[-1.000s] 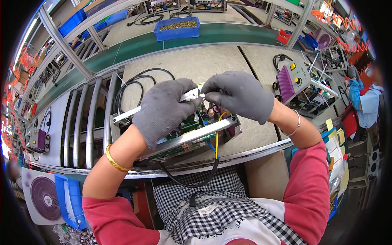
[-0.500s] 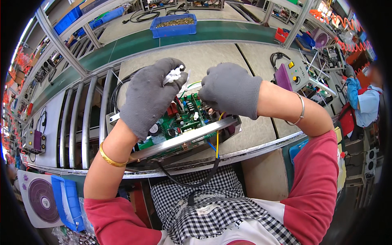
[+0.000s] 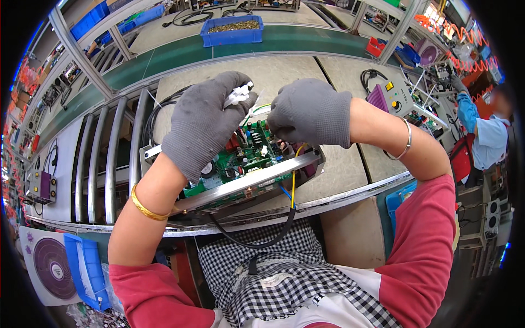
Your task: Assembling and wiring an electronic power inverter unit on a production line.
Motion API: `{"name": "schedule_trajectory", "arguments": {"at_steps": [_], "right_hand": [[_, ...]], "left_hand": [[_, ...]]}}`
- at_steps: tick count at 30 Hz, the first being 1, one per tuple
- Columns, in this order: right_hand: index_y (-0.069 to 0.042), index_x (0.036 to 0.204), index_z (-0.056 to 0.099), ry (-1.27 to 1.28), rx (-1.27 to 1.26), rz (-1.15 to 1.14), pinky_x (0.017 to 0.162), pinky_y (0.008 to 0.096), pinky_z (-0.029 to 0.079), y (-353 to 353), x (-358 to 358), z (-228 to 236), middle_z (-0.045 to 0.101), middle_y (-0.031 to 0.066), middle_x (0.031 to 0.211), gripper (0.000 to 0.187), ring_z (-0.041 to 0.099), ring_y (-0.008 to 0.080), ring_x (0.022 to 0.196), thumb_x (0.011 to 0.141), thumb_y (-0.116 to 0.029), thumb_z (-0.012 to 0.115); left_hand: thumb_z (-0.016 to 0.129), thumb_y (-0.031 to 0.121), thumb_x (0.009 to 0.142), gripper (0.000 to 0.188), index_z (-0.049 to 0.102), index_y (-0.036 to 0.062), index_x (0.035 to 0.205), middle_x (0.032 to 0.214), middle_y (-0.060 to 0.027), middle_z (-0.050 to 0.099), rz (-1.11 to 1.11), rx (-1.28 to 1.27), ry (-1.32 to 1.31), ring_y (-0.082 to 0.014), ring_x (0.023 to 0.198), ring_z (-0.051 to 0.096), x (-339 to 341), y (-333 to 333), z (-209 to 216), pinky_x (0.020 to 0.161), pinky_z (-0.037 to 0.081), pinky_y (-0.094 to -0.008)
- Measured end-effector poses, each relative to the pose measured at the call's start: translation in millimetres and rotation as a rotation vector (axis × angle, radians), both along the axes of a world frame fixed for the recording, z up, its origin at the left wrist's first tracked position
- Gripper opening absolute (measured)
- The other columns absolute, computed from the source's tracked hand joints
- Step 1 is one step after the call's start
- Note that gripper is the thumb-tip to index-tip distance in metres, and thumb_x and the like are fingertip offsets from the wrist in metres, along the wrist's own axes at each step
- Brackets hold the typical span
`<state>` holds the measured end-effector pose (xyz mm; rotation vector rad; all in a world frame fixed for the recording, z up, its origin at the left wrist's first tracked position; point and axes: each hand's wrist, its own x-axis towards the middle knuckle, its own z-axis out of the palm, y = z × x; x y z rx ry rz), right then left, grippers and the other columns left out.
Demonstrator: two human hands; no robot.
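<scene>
My left hand [image 3: 203, 120], in a grey glove, is closed around a small bunch of white plastic pieces [image 3: 239, 94] that stick out between thumb and fingers. It hovers over the left part of a green circuit board [image 3: 249, 158] set in a metal frame [image 3: 251, 182]. Above the board's far right end is my right hand [image 3: 313, 113], also gloved, its fingers curled down and pinched; whatever they grip is hidden. A green-yellow wire [image 3: 261, 107] runs between the two hands. At the frame's near side hang a yellow wire [image 3: 293, 191], a blue wire and a black cable [image 3: 261, 245].
Metal rollers [image 3: 114, 164] lie to the left of the frame. A grey and purple control box [image 3: 395, 98] stands to the right. Beyond the worktop, a blue bin [image 3: 210, 39] of small brass-coloured parts sits on the green belt. A co-worker [image 3: 488, 142] is at far right.
Both hands stay over the board with only small shifts; the right fingers have moved slightly. The view has shifted a little. The co-worker's arm has moved up.
</scene>
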<state>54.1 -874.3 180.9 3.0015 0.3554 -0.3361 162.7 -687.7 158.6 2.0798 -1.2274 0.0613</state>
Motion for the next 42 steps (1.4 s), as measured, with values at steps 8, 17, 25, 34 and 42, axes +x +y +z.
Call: {"name": "schedule_trajectory", "arguments": {"at_steps": [8, 17, 25, 34, 42], "right_hand": [[-0.016, 0.093, 0.081, -0.051, 0.051, 0.022, 0.077, 0.0456, 0.057, 3.6, 0.0, -4.0, 0.072, 0.0102, 0.086, 0.018, 0.071, 0.0332, 0.083, 0.087, -0.026, 0.067], [-0.016, 0.093, 0.081, 0.052, -0.085, -0.037, 0.074, 0.0462, 0.058, 15.0, 4.9, -1.4, 0.073, 0.0132, 0.081, 0.018, 0.072, 0.0338, 0.079, 0.086, -0.026, 0.068], [-0.009, 0.1, 0.078, -0.205, 0.228, -0.025, 0.075, 0.0447, 0.057, 0.3, -5.7, 0.3, 0.074, 0.0149, 0.09, 0.018, 0.073, 0.032, 0.085, 0.09, -0.022, 0.07], [-0.002, 0.12, 0.07, -0.552, 0.913, 0.023, 0.078, 0.026, 0.055, -14.4, -32.2, 12.9, 0.072, 0.0037, 0.095, 0.033, 0.064, 0.0086, 0.085, 0.093, -0.02, 0.079], [-0.005, 0.113, 0.073, -0.45, 1.123, -0.147, 0.073, 0.0258, 0.054, -23.5, -39.9, 18.5, 0.074, 0.0041, 0.095, 0.025, 0.066, 0.008, 0.085, 0.097, -0.026, 0.073]], "left_hand": [[0.072, 0.029, 0.094, 0.032, 0.072, 0.008, 0.118, 0.099, -0.0185, 0.075, 0.018, -0.008, 0.031, -0.0332, 0.092, 0.073, 2.6, 3.5, 1.2, 0.083, 0.056, -0.0417], [0.07, 0.021, 0.096, 0.037, 0.07, -0.0006, 0.125, 0.1, -0.0194, 0.074, 0.002, 0.058, 0.002, -0.0222, 0.084, 0.073, -0.5, 2.1, 6.5, 0.078, 0.056, -0.0346], [0.069, 0.022, 0.095, 0.036, 0.069, -0.0005, 0.123, 0.104, -0.0217, 0.074, 0.027, 0.028, -0.028, -0.0298, 0.095, 0.073, 1.3, 0.9, -2.6, 0.086, 0.056, -0.0376], [0.066, 0.026, 0.094, 0.033, 0.069, 0.0059, 0.12, 0.099, -0.0218, 0.073, -0.205, -0.051, -0.085, -0.0425, 0.096, 0.07, -7.0, -16.9, 9.1, 0.084, 0.054, -0.0486], [0.064, 0.03, 0.097, 0.031, 0.069, -0.0007, 0.1, 0.073, -0.0053, 0.065, -0.313, 0.087, 0.486, -0.015, 0.065, 0.059, -26.8, -27.5, 36.0, 0.061, 0.048, -0.0312]]}}
